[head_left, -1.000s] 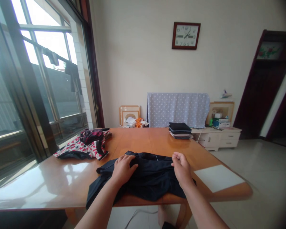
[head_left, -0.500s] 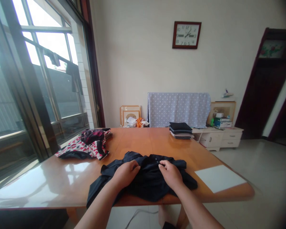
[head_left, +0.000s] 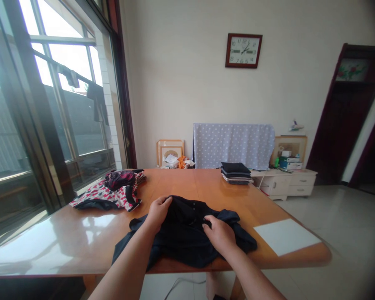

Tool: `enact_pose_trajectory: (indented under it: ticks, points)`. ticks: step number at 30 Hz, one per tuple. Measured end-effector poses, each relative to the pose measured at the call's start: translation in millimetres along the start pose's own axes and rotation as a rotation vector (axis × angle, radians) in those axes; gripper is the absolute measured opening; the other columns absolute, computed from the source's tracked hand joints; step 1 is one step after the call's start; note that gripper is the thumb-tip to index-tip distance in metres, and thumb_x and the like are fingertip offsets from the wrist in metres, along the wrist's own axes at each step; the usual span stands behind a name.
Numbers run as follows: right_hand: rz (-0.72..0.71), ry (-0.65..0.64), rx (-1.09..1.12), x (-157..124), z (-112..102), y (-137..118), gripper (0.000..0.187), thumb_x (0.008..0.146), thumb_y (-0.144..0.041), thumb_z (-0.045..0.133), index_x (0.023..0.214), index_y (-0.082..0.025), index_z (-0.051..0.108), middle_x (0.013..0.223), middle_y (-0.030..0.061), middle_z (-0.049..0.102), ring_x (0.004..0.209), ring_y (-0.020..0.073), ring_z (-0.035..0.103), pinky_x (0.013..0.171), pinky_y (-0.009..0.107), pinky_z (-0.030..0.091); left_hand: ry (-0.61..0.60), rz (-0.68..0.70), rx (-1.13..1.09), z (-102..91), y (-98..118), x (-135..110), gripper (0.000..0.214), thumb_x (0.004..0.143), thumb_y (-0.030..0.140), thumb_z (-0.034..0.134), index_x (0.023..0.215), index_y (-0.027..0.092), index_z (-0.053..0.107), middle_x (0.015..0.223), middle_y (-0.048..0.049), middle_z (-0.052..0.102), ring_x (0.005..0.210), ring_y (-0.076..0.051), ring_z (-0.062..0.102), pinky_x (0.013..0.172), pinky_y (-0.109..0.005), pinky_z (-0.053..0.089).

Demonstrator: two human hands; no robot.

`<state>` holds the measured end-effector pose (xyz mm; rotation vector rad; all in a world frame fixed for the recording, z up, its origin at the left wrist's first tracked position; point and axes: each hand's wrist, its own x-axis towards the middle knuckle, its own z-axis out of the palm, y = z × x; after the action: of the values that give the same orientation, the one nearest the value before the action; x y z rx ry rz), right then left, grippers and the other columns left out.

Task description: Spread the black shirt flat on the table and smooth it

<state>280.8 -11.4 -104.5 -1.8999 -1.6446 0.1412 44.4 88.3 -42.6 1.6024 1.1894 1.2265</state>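
Head view: rumpled navy shirt (head_left: 181, 241); left hand (head_left: 158, 210) grips far edge, right hand (head_left: 219, 234) pinches middle.

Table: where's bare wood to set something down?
Free on the table: the near-left corner, beside the patterned clothes pile and dark shirt; the far middle, between that pile and the folded stack; the right edge, between stack and white sheet. Crowded: near middle, left hand and right hand on the shirt.

One head cam, at table (head_left: 65, 250) near edge, facing forward, slightly down toward far wall (head_left: 181, 83); left hand (head_left: 158, 210), right hand (head_left: 218, 233), dark shirt (head_left: 187, 237) close; edges probably lens-warped.
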Motion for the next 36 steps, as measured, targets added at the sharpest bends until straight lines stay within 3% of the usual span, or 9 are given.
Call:
enact_pose_trajectory:
  ticks: [6, 11, 15, 17, 20, 22, 25, 29, 36]
  points:
    - [0.025, 0.021, 0.042, -1, -2, 0, 0.034, 0.089, -0.039, 0.054, 0.12, -0.033, 0.067, 0.096, 0.0025, 0.077, 0.093, 0.0241, 0.071, 0.07, 0.029, 0.044, 0.028, -0.279, -0.745, -15.9, 25, -3, 0.024, 0.082, 0.034, 0.072, 0.098, 0.016, 0.069, 0.086, -0.0073, 0.075, 0.072, -0.021, 0.072, 0.066, -0.031, 0.058]
    - [0.048, 0.067, 0.119, -3, -7, -9, 0.046, 0.088, -0.039, 0.054, 0.133, -0.03, 0.058, 0.081, 0.0002, 0.072, 0.077, 0.0214, 0.069, 0.063, 0.028, 0.041, -0.014, -0.485, -0.912, -21.4, 44, -9, 0.023, 0.086, 0.035, 0.067, 0.093, 0.013, 0.068, 0.072, -0.0086, 0.073, 0.068, -0.024, 0.073, 0.067, -0.037, 0.061]
    - [-0.062, 0.195, 0.319, -8, -13, -34, 0.046, 0.088, -0.043, 0.055, 0.131, -0.026, 0.06, 0.084, 0.0014, 0.069, 0.077, 0.02, 0.065, 0.071, 0.03, 0.046, -0.096, -0.532, -0.89, -23.6, 58, -21, 0.028, 0.086, 0.039, 0.066, 0.092, 0.012, 0.069, 0.07, -0.0103, 0.073, 0.066, -0.026, 0.073, 0.063, -0.037, 0.061]
    - [-0.134, 0.141, 0.535, -12, -16, -51, 0.049, 0.087, -0.047, 0.058, 0.13, -0.023, 0.06, 0.087, 0.0027, 0.069, 0.076, 0.019, 0.063, 0.073, 0.03, 0.049, -0.169, -0.462, -0.848, -22.1, 66, -31, 0.03, 0.086, 0.041, 0.068, 0.093, 0.012, 0.07, 0.072, -0.0107, 0.074, 0.065, -0.025, 0.072, 0.061, -0.036, 0.059]
    - [-0.194, 0.001, 0.882, -19, -20, -74, 0.059, 0.082, -0.049, 0.066, 0.133, -0.022, 0.056, 0.096, 0.0043, 0.071, 0.079, 0.0189, 0.064, 0.074, 0.031, 0.052, -0.405, -0.283, -0.735, -18.4, 77, -47, 0.036, 0.085, 0.044, 0.069, 0.1, 0.012, 0.071, 0.082, -0.0128, 0.076, 0.068, -0.023, 0.071, 0.066, -0.033, 0.057]
    - [-0.159, -0.025, 0.995, -21, -21, -81, 0.05, 0.08, -0.045, 0.068, 0.123, -0.021, 0.062, 0.094, 0.0035, 0.071, 0.082, 0.0198, 0.064, 0.074, 0.03, 0.051, -0.496, -0.186, -0.665, -17.2, 80, -54, 0.041, 0.086, 0.047, 0.068, 0.108, 0.012, 0.071, 0.09, -0.0152, 0.076, 0.075, -0.023, 0.071, 0.074, -0.033, 0.056]
    - [0.033, -0.003, 1.006, -22, -19, -75, 0.028, 0.08, -0.04, 0.064, 0.1, -0.02, 0.069, 0.085, 0.0017, 0.071, 0.077, 0.0191, 0.063, 0.065, 0.027, 0.05, -0.403, -0.135, -0.587, -19.2, 74, -55, 0.045, 0.085, 0.048, 0.069, 0.112, 0.012, 0.069, 0.092, -0.0162, 0.076, 0.079, -0.022, 0.071, 0.079, -0.033, 0.054]
    - [0.281, 0.052, 1.108, -21, -13, -46, 0.027, 0.078, -0.037, 0.06, 0.097, -0.02, 0.07, 0.078, 0.0007, 0.069, 0.072, 0.0184, 0.063, 0.058, 0.024, 0.049, -0.199, -0.153, -0.418, -22.9, 52, -50, 0.04, 0.082, 0.048, 0.072, 0.099, 0.012, 0.071, 0.084, -0.0134, 0.075, 0.075, -0.021, 0.069, 0.073, -0.03, 0.053]
    - [0.307, 0.094, 1.386, -18, -8, -16, 0.031, 0.072, -0.026, 0.055, 0.1, -0.021, 0.067, 0.088, 0.0007, 0.075, 0.083, 0.0209, 0.07, 0.07, 0.028, 0.056, -0.288, -0.03, -0.116, -4.7, 27, -61, 0.037, 0.079, 0.05, 0.072, 0.09, 0.015, 0.07, 0.08, -0.0079, 0.072, 0.072, -0.019, 0.064, 0.068, -0.028, 0.048]
